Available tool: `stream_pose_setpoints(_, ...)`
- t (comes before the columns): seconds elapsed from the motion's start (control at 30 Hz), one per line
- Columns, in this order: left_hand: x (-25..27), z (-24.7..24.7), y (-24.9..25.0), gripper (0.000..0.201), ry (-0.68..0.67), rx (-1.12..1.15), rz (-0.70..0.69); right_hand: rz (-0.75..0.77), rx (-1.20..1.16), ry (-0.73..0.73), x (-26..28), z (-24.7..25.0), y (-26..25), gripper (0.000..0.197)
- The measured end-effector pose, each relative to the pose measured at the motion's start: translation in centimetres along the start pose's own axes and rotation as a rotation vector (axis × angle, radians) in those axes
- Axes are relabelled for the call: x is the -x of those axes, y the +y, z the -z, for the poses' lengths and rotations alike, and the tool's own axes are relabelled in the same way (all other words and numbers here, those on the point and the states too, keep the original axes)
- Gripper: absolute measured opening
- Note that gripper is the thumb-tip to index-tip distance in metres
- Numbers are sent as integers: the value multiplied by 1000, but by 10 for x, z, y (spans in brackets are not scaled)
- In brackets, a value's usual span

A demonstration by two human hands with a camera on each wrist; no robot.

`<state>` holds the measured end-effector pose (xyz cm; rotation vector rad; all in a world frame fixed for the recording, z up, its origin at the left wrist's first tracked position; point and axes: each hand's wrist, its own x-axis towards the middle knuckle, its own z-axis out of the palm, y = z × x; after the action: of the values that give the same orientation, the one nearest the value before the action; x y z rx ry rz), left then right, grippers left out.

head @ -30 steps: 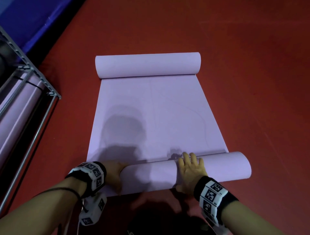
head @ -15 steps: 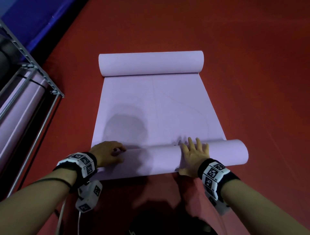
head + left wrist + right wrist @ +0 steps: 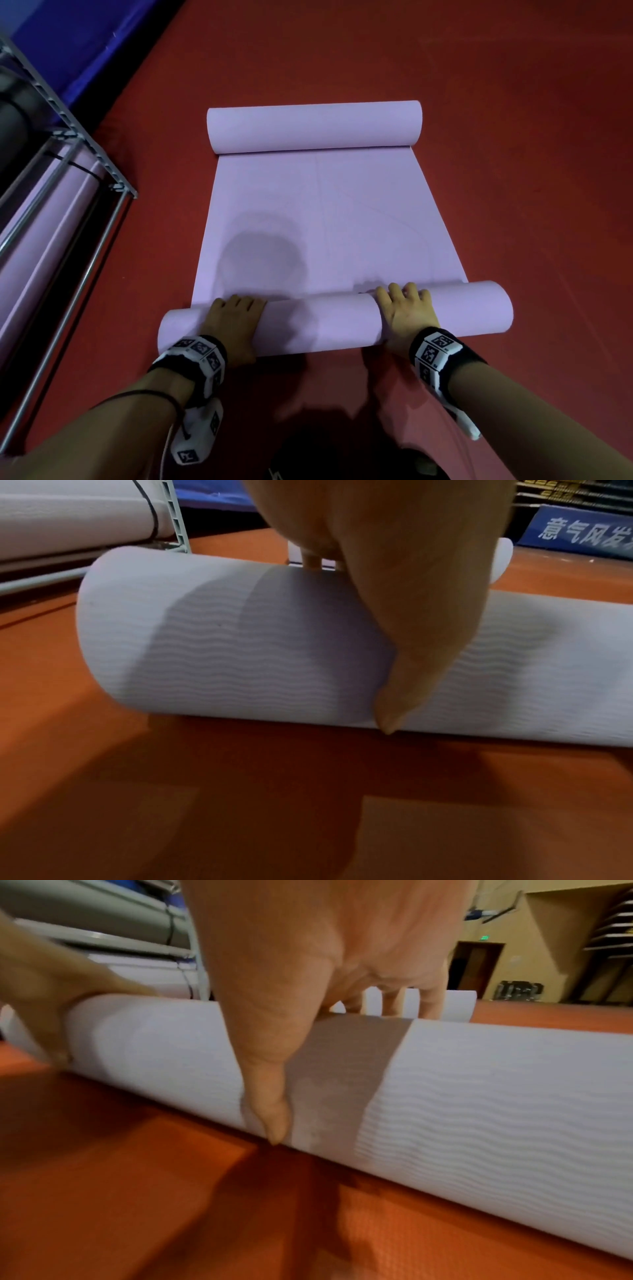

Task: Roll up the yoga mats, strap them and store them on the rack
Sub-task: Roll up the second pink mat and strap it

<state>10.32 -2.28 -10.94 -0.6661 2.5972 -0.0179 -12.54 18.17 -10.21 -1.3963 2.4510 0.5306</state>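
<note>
A lilac yoga mat (image 3: 342, 212) lies on the red floor, rolled at both ends. The far roll (image 3: 313, 126) lies untouched. Both hands are on the near roll (image 3: 318, 322). My left hand (image 3: 236, 318) cups its left part, with the fingers over the top and the thumb (image 3: 407, 674) down the near side to the floor. My right hand (image 3: 406, 311) cups it right of centre in the same way, thumb (image 3: 270, 1110) down the near face. The roll's ribbed underside (image 3: 479, 1083) faces me.
A metal rack (image 3: 85, 144) stands at the left, close to the mat's left edge. Rolled lilac mats (image 3: 44, 233) lie on it, one with a black strap round it. Red floor surrounds the mat, and blue padding (image 3: 85, 41) lies at the far left.
The near roll has turned further up the mat. Its left end, which lagged flat, is now rolled level. My left hand moved from the flat edge onto the roll's top.
</note>
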Motion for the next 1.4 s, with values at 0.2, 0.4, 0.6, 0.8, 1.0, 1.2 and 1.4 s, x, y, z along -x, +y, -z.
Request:
stream_pose_setpoints(0.2, -3, 7, -4, 114, -215, 30, -57, -1, -32, -146, 6, 5, 3, 95)
stream_pose_setpoints(0.4, -7, 6, -6, 96, -458, 184, -126, 0, -37, -299, 27, 8, -3, 90)
stream_pose_setpoints(0.6, -12, 2, -11, 91, -470, 284, -144, -99, 40, -147, 57, -5, -54, 103)
stream_pose_setpoints(0.8, -10, 23, -37, 108, -224, 333, -72, 24, -104, 6, 24, -5, -29, 128)
stream_pose_setpoints(1.0, 10, 23, -47, 94, -16, 296, -130, 20, -65, -82, 1, -3, -16, 119)
stream_pose_setpoints(1.2, 17, 6, -22, 121, -111, 28, -100, 2, -77, -17, -1, -3, -16, 98)
stream_pose_setpoints(1.4, -2, 10, -25, 115, -136, 23, -57, 23, -156, -26, -5, 9, -9, 91)
